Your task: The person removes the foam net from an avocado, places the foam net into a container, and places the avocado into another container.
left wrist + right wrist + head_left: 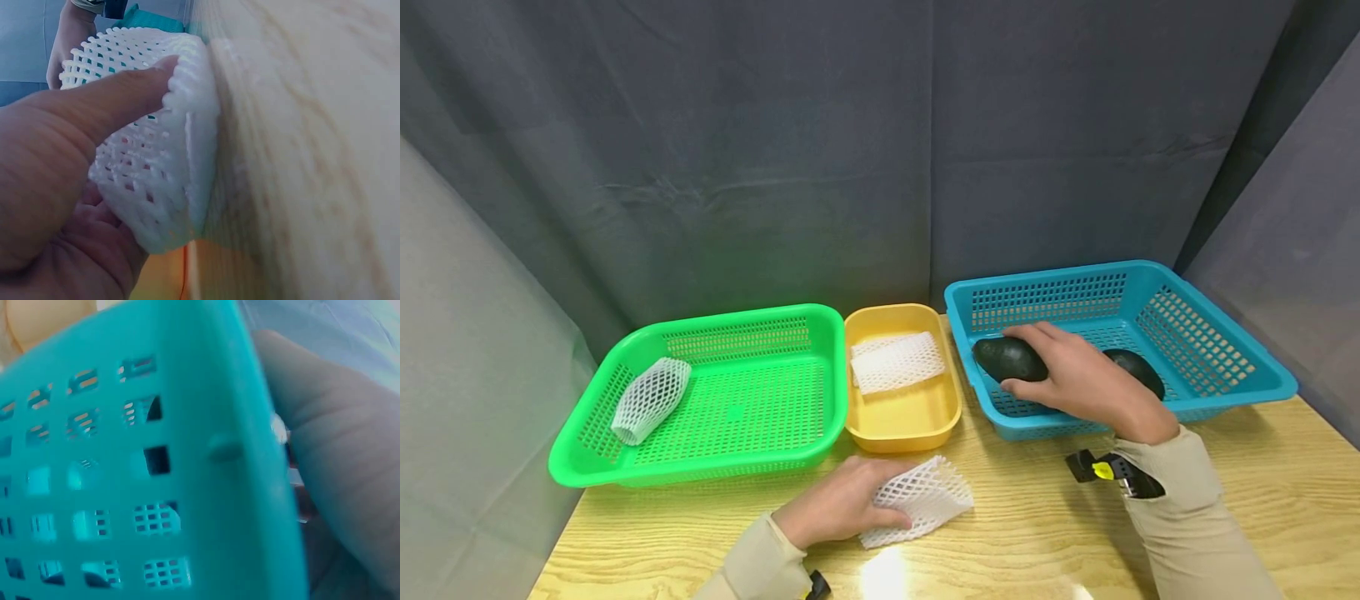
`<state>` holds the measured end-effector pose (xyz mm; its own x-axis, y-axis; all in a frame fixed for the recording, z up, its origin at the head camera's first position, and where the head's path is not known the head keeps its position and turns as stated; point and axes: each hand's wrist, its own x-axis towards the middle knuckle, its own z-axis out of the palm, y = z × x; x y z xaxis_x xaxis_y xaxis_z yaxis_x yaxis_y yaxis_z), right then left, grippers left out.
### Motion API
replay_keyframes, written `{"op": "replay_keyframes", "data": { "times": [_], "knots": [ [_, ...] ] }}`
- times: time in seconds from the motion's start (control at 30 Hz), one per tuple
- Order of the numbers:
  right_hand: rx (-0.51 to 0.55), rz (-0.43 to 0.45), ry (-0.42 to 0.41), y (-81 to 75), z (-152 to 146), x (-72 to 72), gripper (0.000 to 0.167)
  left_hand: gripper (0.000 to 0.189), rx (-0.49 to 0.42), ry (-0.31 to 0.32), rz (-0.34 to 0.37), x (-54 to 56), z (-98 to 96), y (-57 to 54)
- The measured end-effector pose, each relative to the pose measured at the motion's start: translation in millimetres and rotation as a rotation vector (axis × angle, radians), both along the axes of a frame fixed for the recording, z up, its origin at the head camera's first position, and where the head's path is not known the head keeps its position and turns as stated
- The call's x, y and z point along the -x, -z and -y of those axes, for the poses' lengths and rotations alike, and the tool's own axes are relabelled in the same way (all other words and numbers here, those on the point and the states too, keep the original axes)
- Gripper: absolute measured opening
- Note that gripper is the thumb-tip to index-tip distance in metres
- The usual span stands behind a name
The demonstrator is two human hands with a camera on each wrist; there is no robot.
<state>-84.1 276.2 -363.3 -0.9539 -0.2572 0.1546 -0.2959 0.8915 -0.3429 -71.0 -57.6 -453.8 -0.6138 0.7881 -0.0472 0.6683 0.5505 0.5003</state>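
In the head view my left hand [838, 504] pinches a white foam net sleeve [931, 498] just above the wooden table, in front of the yellow bin. The left wrist view shows the thumb [125, 100] pressed on that mesh sleeve [156, 162], whose open end faces away from the hand. My right hand [1075, 375] reaches into the blue basket [1273, 379] and grips a dark avocado [1009, 360] between thumb and fingers. A second avocado [1138, 372] lies in the basket, partly behind the right wrist. The basket wall [206, 487] hides most of the grip in the right wrist view.
A yellow bin [917, 421] between the two baskets holds more white foam net sleeves [898, 362]. At left stands a green basket [831, 350] with a net-covered item [653, 398] in it. A grey curtain [775, 167] hangs behind the table [1022, 517].
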Motion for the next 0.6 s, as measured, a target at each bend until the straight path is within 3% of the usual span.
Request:
{"op": "replay_keyframes", "data": {
  "times": [0.6],
  "knots": [
    [-0.012, 0.069, 0.043, 14.0, -11.7, 12.2, 0.077, 0.068, -0.006, 0.012, -0.013, 1.1, 1.4, 3.0]
  ]
}}
